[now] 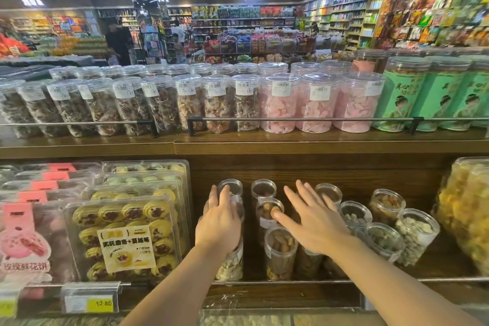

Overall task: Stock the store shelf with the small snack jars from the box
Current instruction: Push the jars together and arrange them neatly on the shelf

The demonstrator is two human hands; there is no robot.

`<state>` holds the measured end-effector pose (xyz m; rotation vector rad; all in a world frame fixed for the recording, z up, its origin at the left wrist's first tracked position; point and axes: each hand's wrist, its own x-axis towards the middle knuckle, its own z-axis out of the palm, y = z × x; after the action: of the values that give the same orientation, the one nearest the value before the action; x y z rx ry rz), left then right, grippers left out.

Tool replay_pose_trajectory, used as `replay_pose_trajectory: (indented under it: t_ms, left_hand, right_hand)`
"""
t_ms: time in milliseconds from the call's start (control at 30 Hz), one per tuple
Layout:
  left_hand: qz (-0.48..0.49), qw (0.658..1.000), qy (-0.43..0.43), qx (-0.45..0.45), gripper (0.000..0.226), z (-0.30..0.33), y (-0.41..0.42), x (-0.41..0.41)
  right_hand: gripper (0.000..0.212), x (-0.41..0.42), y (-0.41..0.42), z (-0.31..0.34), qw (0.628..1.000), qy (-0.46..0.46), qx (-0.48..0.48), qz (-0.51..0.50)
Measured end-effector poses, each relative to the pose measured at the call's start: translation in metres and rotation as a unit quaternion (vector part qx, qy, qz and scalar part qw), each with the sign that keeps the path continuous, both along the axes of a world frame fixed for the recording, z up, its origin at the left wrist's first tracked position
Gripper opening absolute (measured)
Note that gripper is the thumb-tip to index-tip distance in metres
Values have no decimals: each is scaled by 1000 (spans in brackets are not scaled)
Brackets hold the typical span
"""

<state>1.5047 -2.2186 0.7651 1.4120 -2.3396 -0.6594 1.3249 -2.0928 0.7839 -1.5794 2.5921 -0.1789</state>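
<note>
Left hand (219, 222) lies palm-down over the lid of a small clear snack jar (230, 264) in the leftmost column, fingers close together and curved forward over the lid edge toward the next jar back (230, 188) — looks like a light hold or a push, and whether the thumb wraps the side is hidden. Right hand (313, 222) is flat w/ fingers spread wide, hovering over or just touching lids in the third column; the thumb tip points left at the nut jar w/ white label (270, 210), near or touching its rim, can't tell which. It grips nothing. The jars stand upright on the lower wooden shelf (436, 259), long axes vertical, in front-to-back rows: a front jar of brown snacks (280, 254) sits between the two hands, and pale-seed jars (416, 233) run off to the right, apart from the fingers. So the key relation — jars lie directly under and ahead of the fingers, rows running away from the person; the left hand is nearer the left column, the right nearer the middle ones. My read: jars are being squared up or pushed back to make room. The box isn't in view. Cookie trays (124, 235) sit just left of the jars, a metal rail (291, 282) along the front.
</note>
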Motion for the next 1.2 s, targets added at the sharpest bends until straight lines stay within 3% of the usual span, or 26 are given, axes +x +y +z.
replay_pose_trajectory:
  t_ms: [133, 333, 500, 667, 933, 1067, 1200]
  left_hand:
    - [-3, 999, 1, 33, 54, 1, -2, 1]
    - [62, 986, 21, 156, 58, 10, -14, -1]
    - [86, 974, 73, 196, 65, 26, -17, 4]
    - [71, 975, 85, 193, 99, 32, -9, 18]
    - [75, 984, 86, 139, 74, 42, -6, 23]
    - [39, 998, 18, 49, 71, 39, 1, 37]
    - [18, 995, -30, 90, 77, 39, 18, 60]
  right_hand:
    - [86, -5, -1, -10, 999, 7, 49, 7]
    - [89, -4, 0, -7, 999, 15, 50, 5]
    - [89, -3, 0, -7, 999, 6, 49, 3]
    - [89, -2, -1, -7, 999, 9, 47, 1]
    - [91, -2, -1, -8, 999, 15, 44, -8]
    - [91, -2, -1, -8, 999, 13, 48, -11]
    - [91, -2, -1, -8, 999, 9, 50, -9]
